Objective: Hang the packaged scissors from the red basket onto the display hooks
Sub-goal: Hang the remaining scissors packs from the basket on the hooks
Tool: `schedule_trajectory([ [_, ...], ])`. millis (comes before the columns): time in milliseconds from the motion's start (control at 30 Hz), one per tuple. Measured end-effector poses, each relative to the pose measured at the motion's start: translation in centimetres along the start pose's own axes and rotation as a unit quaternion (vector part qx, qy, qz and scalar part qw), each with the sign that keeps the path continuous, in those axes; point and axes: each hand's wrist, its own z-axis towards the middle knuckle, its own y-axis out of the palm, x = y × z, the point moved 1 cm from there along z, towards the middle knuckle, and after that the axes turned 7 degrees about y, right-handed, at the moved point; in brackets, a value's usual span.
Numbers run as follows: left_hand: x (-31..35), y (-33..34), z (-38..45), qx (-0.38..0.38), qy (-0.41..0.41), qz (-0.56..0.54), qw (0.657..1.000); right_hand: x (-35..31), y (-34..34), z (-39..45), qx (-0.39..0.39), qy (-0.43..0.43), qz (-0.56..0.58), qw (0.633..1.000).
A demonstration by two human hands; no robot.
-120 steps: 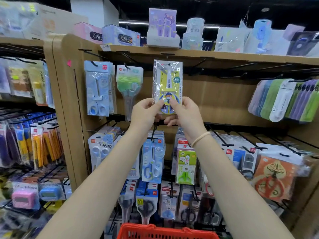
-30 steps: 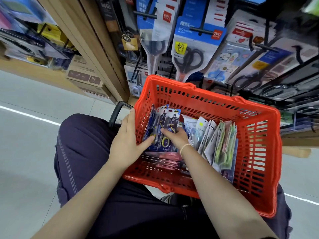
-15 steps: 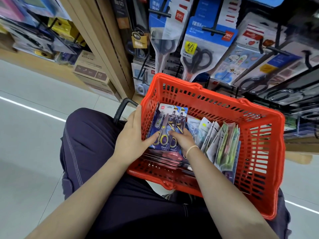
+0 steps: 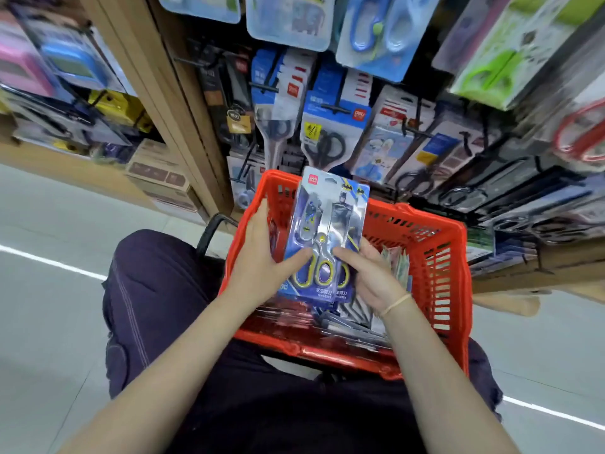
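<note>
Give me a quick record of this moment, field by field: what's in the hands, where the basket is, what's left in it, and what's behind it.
held item: Batman scissors pack, upright, lifted above the basket
left hand: grips the pack's lower left
right hand: grips the pack's lower right
red basket: on the person's lap
basket contents: more packs standing at right
display hooks: behind the basket, holding scissors packs

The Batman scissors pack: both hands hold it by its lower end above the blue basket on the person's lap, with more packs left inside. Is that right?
Not quite: the basket is red, not blue, as the head view shows. The rest holds: the left hand and right hand hold the Batman scissors pack by its lower end above it, and more packs remain inside.
</note>
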Motion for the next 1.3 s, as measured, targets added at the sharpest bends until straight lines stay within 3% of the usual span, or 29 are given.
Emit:
schedule_trajectory([
  [100, 5.3, 1.2, 0.5, -0.083, -0.095, -0.184, 0.975, -2.9, 0.4, -3.5, 0.014, -0.063, 0.032, 0.997],
  [167, 8.1, 2.4, 0.5, -0.104, -0.104, -0.226, 0.963, -5.2, 0.7, -5.9, 0.038, -0.099, 0.051, 0.993],
  [233, 10.6, 3.0, 0.2, -0.099, -0.083, -0.259, 0.957, -7.2, 0.6, -8.2, 0.068, -0.131, 0.066, 0.987],
  [433, 17.4, 3.1, -1.6, -0.178, -0.001, -0.336, 0.925, -10.9, -0.2, -13.6, 0.128, -0.209, 0.072, 0.967],
  [567, 19.9, 3.0, -2.2, -0.128, 0.033, -0.339, 0.932, -12.3, 0.2, -16.5, 0.124, -0.262, 0.064, 0.955],
  [733, 22.9, 2.7, -2.0, -0.074, 0.061, -0.359, 0.928, -14.1, 1.0, -18.3, 0.185, -0.348, 0.047, 0.918],
  [900, 26.0, 1.7, -0.9, -0.028, 0.091, -0.38, 0.92, -15.1, 1.9, -19.7, 0.185, -0.391, -0.037, 0.901],
  [1300, 35.8, -1.4, 0.7, -0.031, 0.219, -0.355, 0.909, -24.5, 2.0, -25.2, 0.128, -0.516, 0.097, 0.842],
])
